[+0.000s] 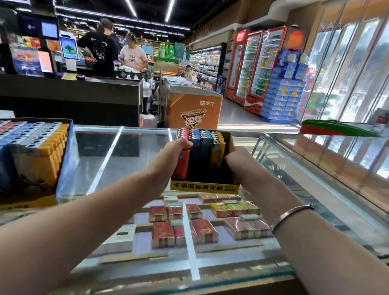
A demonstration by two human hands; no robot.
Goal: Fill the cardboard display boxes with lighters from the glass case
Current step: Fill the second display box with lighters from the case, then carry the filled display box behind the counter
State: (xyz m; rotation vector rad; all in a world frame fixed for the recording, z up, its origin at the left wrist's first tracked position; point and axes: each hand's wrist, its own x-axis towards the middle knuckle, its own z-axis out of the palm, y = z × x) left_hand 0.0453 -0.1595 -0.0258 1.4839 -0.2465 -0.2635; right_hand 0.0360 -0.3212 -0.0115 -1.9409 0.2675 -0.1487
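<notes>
Display box (205, 186) of lighters (198, 157) sits on the glass table (116, 163); left hand (172, 159) grip closed on the red row, right hand (235, 164) grip clasping the box's side wall — best to steady the box while pressing rows upright and snug.

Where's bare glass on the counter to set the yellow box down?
Free: the glass top between the big lighter tray on the left and the yellow box held by the left hand and right hand; also the stretch right of the box. Crowded: the left edge, filled by the tray.
</notes>
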